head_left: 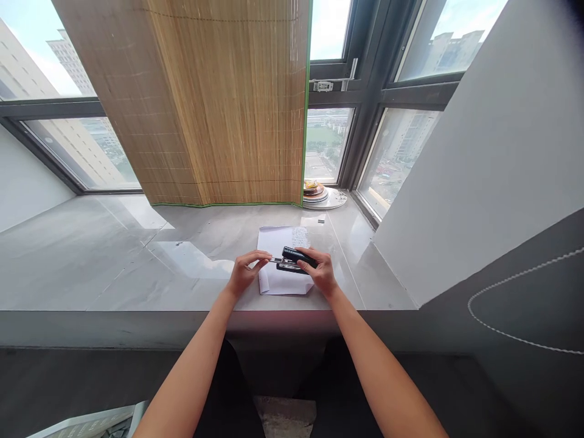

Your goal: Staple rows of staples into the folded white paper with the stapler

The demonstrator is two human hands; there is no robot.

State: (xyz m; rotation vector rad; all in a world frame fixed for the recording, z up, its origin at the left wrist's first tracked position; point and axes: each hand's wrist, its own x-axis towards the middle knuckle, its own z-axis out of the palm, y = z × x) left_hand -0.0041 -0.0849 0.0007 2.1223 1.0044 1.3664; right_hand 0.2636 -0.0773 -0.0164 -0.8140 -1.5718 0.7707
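A black stapler [287,260] is held over the sheets of paper, its top arm lifted away from its base. My right hand [322,269] is closed around its rear end, with the thumb along the side. At the front end, my left hand [246,272] pinches a small silver metal piece [275,260]; whether this belongs to the stapler or is a strip of staples, I cannot tell. White paper [283,285] lies flat under both hands, with printed or written marks [299,236] near its top right corner.
Small dark grey strips [321,221] lie on the tiled sill [210,225] beyond the paper. A stack of plates [316,193] stands in the window corner, beside a hanging bamboo blind [228,109]. A beaded cord [474,313] hangs at the right.
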